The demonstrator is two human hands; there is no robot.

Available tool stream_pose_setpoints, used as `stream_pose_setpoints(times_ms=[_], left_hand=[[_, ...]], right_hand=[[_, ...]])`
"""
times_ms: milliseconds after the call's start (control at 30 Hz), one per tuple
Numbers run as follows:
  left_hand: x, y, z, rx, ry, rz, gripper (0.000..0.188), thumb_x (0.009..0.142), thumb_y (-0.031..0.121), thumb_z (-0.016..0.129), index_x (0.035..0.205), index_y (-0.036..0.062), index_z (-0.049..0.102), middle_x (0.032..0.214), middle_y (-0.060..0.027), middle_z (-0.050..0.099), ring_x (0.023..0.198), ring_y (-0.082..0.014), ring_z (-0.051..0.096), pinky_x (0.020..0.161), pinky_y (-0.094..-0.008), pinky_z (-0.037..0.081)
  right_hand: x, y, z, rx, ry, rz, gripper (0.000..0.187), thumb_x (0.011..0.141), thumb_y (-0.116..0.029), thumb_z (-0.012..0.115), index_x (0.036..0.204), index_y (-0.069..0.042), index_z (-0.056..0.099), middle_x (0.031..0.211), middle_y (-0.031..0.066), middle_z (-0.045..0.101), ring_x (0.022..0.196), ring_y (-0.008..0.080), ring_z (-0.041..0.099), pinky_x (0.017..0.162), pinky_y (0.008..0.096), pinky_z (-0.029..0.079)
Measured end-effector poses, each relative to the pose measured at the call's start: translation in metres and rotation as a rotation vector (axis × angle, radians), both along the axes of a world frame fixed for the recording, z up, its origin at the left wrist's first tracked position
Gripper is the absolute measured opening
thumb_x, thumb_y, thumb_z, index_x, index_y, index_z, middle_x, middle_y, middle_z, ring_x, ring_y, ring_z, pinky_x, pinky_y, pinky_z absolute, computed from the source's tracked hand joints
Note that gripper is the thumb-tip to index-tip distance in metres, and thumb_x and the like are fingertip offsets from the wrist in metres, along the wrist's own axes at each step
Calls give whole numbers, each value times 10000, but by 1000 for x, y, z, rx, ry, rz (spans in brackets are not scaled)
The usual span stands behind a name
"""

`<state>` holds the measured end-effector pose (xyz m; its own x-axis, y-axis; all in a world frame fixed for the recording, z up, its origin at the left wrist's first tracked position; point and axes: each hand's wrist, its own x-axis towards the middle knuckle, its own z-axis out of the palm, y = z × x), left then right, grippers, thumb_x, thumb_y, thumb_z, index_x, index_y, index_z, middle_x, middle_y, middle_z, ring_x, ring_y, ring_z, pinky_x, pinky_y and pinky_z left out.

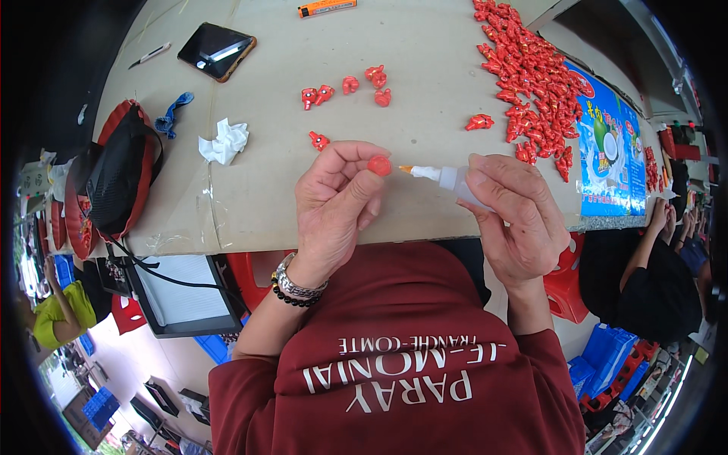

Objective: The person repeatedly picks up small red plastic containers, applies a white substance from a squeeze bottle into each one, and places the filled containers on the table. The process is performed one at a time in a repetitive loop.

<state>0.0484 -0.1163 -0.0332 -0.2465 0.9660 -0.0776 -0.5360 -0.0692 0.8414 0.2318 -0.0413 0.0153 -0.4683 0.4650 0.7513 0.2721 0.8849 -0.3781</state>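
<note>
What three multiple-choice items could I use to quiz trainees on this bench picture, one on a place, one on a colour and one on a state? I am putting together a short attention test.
1. Where does the big heap of small red pieces lie?
A. at the table's far right
B. on the person's lap
C. inside the red-and-black bag

2. What colour is the nozzle tip of the small squeeze bottle?
A. blue
B. orange
C. black

3. How is the small red round piece kept?
A. lying loose on the table
B. pinched in the fingers of the left hand
C. resting on the phone

Answers:
1 A: the heap runs along the far right of the table.
2 B: the tip pointing at the piece is orange.
3 B: thumb and fingertips grip it, while the right hand holds the bottle.
</note>
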Motion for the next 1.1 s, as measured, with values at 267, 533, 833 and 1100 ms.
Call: stream_pose_setpoints(times_ms=[267, 533, 833, 1100], left_hand=[[1, 0, 2, -4, 2, 20, 207, 902, 109, 625, 1067, 0, 564, 857, -34, 619, 528, -23, 446, 418, -166, 313], [2, 2, 4, 13, -6, 44, 182, 901, 95, 624, 1047, 14, 554, 898, -48, 633, 527, -24, 454, 415, -167, 326], [2, 2, 1, 34, -34, 21, 173, 910, 95, 612, 1050, 14, 553, 913, -51, 635, 528, -23, 461, 415, -164, 330], [1, 2, 0, 24, -37, 19, 175, 909, 95, 612, 1052, 14, 553, 920, -54, 634, 537, -30, 474, 415, -163, 330]], right_hand=[[1, 1, 0, -4, -7, -9, 276, 582, 96, 681, 850, 29, 677, 890, 156, 660, 766, 285, 652, 654, 350, 554], [1, -4, 4, -50, -17, 28, 325, 641, 55, 778, 941, 17, 659, 933, 174, 663, 835, 283, 664, 703, 343, 549], [-1, -4, 3, -76, -23, 67, 313, 645, 49, 774, 934, 23, 656, 930, 171, 664, 831, 286, 664, 699, 333, 548], [0, -4, 1, -82, -24, 71, 328, 641, 49, 778, 943, 20, 653, 928, 167, 668, 841, 280, 664, 699, 332, 545]])
